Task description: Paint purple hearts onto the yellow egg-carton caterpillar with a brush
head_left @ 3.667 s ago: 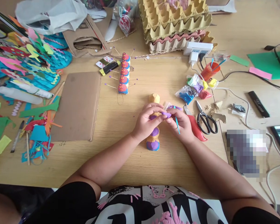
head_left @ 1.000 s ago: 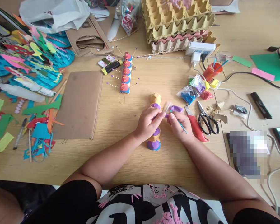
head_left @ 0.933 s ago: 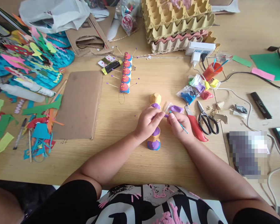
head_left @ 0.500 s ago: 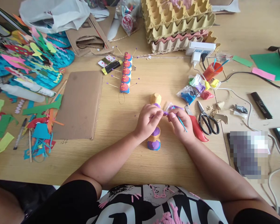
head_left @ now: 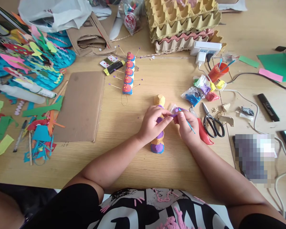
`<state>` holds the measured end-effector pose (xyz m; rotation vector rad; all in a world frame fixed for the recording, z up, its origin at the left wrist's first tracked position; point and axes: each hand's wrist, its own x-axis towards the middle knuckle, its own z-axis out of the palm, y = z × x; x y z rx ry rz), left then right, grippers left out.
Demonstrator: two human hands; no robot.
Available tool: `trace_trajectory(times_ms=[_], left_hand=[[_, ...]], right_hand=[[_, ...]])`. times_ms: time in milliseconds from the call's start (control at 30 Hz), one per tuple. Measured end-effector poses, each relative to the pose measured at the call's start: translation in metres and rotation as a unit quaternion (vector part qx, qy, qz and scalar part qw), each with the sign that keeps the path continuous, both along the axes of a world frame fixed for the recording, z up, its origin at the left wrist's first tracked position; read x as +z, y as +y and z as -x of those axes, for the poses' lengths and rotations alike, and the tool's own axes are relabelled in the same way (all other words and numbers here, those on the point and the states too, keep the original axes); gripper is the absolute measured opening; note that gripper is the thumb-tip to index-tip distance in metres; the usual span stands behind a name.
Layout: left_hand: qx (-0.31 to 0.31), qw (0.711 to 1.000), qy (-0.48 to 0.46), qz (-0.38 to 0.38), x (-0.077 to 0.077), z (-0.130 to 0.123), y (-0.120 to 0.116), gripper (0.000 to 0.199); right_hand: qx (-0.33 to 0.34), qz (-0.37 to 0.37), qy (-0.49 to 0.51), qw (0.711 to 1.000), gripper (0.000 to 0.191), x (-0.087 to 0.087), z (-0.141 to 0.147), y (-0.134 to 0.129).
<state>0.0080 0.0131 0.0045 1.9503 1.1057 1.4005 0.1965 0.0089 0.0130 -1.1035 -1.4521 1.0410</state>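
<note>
My left hand (head_left: 153, 124) pinches one end of a small piece of purple clay (head_left: 173, 115) between thumb and fingers. My right hand (head_left: 188, 125) is closed round a thin blue modelling tool (head_left: 191, 126), its fingertips also meeting the clay. Under my left hand lies an egg-carton strip (head_left: 157, 148) with purple patches, yellowish bumps and a blue edge; its middle is partly hidden. Just behind my right fingers is a clear bag with purple clay (head_left: 175, 109). A red-handled cutter (head_left: 205, 133) lies beside my right hand, partly covered.
Black scissors (head_left: 213, 122) and bagged clays (head_left: 193, 96) lie to the right, near an orange cup (head_left: 216, 72). A decorated red-and-blue caterpillar (head_left: 128, 74) stands farther back. Cardboard (head_left: 79, 106) and paper scraps (head_left: 41, 133) are at left; egg trays (head_left: 183, 27) stack behind.
Both hands have shifted slightly right, and my left fingers have stretched out more along the purple clay. The blue tool has moved right with my right hand.
</note>
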Motion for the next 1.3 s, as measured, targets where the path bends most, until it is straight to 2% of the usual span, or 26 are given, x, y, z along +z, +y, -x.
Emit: trace_trajectory(times_ms=[133,400,600,700,867,1100,1300], left_hand=[[0.017,1.000,-0.007,-0.009,-0.0020,-0.0007,0.0010,0.035],[0.030,1.000,-0.006,-0.005,0.0005,0.0006,-0.0001,0.043],[0.013,1.000,-0.018,0.012,-0.0007,-0.0002,-0.0025,0.036],[0.020,0.999,-0.034,0.001,-0.0019,-0.0010,-0.0019,0.026],[0.041,0.995,-0.081,0.039,-0.0041,0.0001,-0.0010,0.021],[0.050,0.996,-0.068,0.029,-0.0040,0.0024,0.0000,0.029],[0.055,0.996,-0.056,0.030,-0.0024,0.0014,-0.0003,0.043]], right_hand=[[0.012,-0.003,-0.004,1.000,0.066,-0.0024,-0.0004,0.0007],[0.008,-0.026,-0.032,0.999,0.049,0.0016,0.0006,-0.0030],[-0.032,-0.035,-0.016,0.999,0.049,0.0000,0.0016,-0.0038],[-0.018,-0.029,-0.005,0.999,0.047,0.0000,0.0015,-0.0035],[0.007,-0.021,0.001,1.000,0.045,-0.0007,-0.0003,-0.0031],[0.004,-0.046,-0.016,0.999,0.041,-0.0079,-0.0009,-0.0016],[-0.007,-0.060,-0.051,0.997,0.049,-0.0019,-0.0008,-0.0017]])
